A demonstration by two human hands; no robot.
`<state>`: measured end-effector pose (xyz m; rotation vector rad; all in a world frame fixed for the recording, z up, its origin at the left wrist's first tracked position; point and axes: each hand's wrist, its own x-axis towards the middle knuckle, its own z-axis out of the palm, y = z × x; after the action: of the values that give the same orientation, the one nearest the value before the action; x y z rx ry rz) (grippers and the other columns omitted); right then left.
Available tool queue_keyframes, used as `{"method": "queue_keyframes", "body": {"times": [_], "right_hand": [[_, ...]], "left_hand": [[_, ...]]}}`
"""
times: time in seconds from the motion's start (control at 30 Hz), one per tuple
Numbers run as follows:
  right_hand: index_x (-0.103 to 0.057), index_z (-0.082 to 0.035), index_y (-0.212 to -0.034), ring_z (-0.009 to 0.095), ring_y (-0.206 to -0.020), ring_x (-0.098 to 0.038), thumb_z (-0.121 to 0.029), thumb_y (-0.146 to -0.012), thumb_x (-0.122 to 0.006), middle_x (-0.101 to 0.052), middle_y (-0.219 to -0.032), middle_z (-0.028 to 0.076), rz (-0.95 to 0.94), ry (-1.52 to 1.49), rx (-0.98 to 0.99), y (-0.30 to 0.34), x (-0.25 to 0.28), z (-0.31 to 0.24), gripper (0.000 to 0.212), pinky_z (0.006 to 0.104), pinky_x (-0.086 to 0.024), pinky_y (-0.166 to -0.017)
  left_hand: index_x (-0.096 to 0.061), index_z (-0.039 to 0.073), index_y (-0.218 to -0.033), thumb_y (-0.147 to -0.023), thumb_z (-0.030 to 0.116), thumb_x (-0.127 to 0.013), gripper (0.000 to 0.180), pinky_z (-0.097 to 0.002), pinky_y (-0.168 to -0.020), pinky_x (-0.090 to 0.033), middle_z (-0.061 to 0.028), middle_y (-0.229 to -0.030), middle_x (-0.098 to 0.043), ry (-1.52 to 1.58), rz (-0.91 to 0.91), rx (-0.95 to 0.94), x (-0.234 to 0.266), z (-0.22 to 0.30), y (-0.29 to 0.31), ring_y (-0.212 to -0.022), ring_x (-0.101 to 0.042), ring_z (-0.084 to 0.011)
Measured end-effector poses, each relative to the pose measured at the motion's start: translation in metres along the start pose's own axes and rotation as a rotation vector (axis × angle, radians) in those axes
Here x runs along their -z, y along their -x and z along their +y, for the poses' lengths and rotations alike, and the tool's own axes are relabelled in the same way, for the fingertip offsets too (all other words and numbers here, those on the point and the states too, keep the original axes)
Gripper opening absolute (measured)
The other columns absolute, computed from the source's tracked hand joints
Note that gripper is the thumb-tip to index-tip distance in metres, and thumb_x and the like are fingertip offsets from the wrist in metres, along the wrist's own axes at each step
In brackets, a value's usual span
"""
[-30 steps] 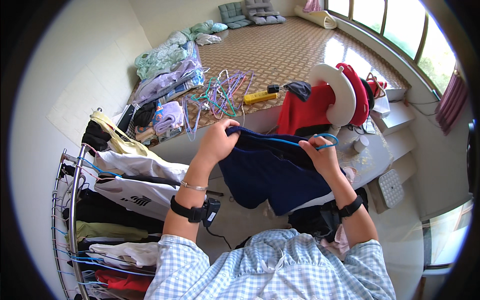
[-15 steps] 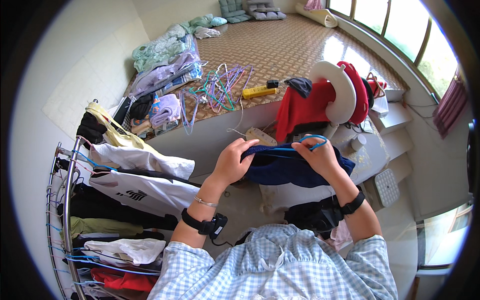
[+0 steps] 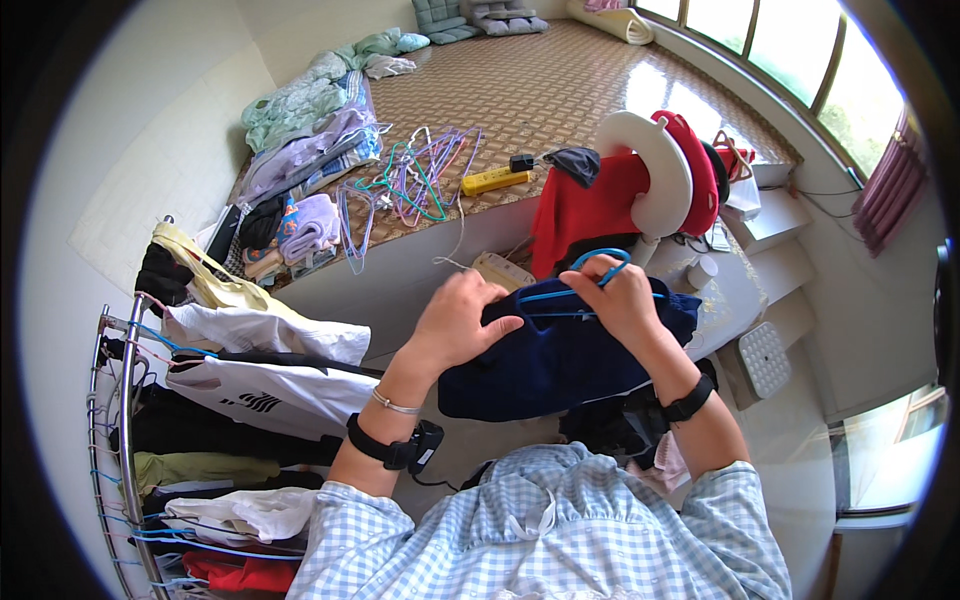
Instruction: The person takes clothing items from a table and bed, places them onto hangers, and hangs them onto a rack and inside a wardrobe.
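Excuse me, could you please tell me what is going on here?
A person is handling a navy garment on a blue clothes hanger. The right grip holds the hanger near its hook, while the left grip is open beside the garment's left end; whether it touches the cloth is unclear. To the left, a metal clothes rack bears hung clothes, and a tangle of loose hangers lies on the raised platform ahead.
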<state>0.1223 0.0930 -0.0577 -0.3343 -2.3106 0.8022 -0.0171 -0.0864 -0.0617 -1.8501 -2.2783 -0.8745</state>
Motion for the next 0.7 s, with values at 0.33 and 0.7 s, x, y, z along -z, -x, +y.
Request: {"method": "queue_keyframes", "body": {"times": [0.33,0.7], "right_hand": [[-0.059,-0.003,-0.098,0.018,-0.086,-0.057,-0.018,-0.082,-0.058,-0.059,-0.091,0.009,0.176,-0.24,-0.121,-0.001,0.044,0.048,0.022,0.0265,-0.044,-0.075],[-0.053,0.002,-0.102,0.004,-0.079,-0.049,-0.015,-0.089,-0.048,-0.055,-0.088,-0.003,0.021,-0.699,-0.309,0.048,0.026,0.166,0.022,0.0165,-0.038,-0.071]], "left_hand": [[-0.054,0.001,-0.075,-0.081,0.021,-0.056,0.021,-0.038,-0.061,-0.042,-0.0132,-0.072,-0.05,0.207,0.007,0.002,-0.006,-0.003,0.008,-0.07,-0.051,-0.0331],[-0.049,0.001,-0.07,-0.084,0.025,-0.054,0.029,-0.0306,-0.052,-0.036,-0.0115,-0.06,-0.044,0.315,0.09,0.184,0.02,-0.027,0.011,-0.055,-0.045,-0.0256]]}}
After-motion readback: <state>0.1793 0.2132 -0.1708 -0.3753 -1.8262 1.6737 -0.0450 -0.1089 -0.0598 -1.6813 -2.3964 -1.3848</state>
